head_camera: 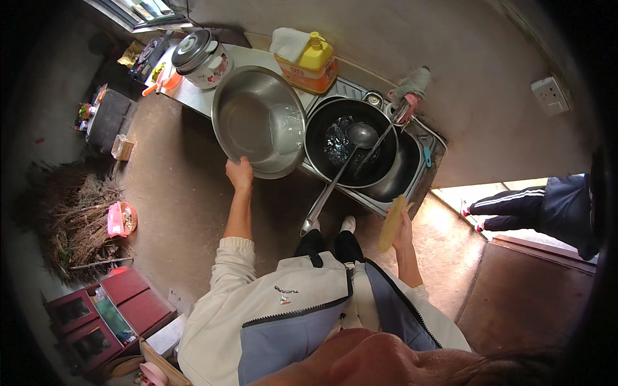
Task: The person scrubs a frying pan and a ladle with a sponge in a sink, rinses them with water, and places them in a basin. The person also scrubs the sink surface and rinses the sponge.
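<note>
My left hand (240, 172) grips the near rim of a wide stainless steel basin (241, 116), which is tilted and has a little water on its inner wall. In my right hand (403, 230) is a flat, yellowish scrubbing pad (393, 223), possibly loofah, held beside the sink's near right corner. A dark wok (319, 157) rests over the steel sink (400, 181), with water inside. A metal ladle (333, 186) lies in it, its handle reaching over the front edge. From the cloth-wrapped faucet (409, 101), a thin stream runs into the wok.
Behind the basin stand a rice cooker (203, 60) and a yellow detergent jug (309, 65) with a white cloth (288, 43) on top. A turquoise-handled tool (427, 157) lies at the sink's right edge. Another person (531, 202) stands at the doorway on the right.
</note>
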`<state>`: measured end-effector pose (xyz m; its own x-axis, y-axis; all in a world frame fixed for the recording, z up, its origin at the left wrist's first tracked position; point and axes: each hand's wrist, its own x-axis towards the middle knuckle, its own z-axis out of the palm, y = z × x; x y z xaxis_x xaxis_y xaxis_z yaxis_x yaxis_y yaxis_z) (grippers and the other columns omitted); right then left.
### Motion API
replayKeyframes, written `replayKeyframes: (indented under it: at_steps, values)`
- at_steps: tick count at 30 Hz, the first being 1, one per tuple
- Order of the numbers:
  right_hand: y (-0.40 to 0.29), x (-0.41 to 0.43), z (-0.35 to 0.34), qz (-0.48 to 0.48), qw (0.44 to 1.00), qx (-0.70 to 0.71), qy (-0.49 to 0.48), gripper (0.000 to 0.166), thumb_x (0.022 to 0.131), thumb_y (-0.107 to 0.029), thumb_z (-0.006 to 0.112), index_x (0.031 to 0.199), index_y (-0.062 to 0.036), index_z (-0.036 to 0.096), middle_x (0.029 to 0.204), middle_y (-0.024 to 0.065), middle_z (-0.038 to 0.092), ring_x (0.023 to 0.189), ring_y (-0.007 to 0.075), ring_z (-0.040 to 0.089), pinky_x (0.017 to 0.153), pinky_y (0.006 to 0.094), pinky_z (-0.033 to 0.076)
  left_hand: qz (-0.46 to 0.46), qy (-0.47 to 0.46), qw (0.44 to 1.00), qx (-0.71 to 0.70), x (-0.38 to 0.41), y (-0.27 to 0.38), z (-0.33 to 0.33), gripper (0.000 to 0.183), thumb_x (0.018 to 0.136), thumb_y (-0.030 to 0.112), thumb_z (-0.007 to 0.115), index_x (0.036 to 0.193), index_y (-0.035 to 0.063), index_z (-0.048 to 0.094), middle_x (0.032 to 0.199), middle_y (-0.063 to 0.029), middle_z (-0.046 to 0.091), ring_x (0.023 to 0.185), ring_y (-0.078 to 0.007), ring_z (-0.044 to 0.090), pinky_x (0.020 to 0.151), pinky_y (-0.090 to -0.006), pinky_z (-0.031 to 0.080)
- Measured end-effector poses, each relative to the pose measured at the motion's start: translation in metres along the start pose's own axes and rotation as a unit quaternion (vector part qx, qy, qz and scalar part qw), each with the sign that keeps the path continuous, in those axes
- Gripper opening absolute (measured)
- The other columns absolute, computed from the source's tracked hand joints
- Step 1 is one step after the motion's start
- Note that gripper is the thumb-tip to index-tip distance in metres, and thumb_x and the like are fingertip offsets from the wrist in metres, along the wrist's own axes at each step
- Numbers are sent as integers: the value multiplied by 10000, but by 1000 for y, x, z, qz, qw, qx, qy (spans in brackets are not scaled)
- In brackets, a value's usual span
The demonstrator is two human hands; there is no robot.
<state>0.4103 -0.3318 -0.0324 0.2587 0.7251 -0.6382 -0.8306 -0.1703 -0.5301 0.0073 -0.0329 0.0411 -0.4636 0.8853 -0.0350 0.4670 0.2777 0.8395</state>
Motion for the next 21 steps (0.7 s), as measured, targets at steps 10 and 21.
replayKeyframes:
  at_steps: [10, 21]
  values:
    - [-8, 3, -20, 33, 999, 13, -26, 376, 988, -384, 452, 1185, -82, 557, 1003, 74, 640, 833, 200, 611, 700, 345, 537, 99, 68, 992, 38, -60, 40, 32, 467, 848, 79, 578, 1230, -164, 461, 1017, -325, 648, 978, -432, 645, 849, -452, 495]
    - [-19, 7, -30, 16, 1000, 26, -2, 388, 949, -390, 549, 1182, -80, 571, 964, 77, 645, 760, 212, 632, 629, 375, 556, 147, 81, 985, 37, -99, 48, 48, 453, 866, 20, 573, 1271, -123, 429, 1063, -307, 628, 982, -446, 624, 830, -461, 476]
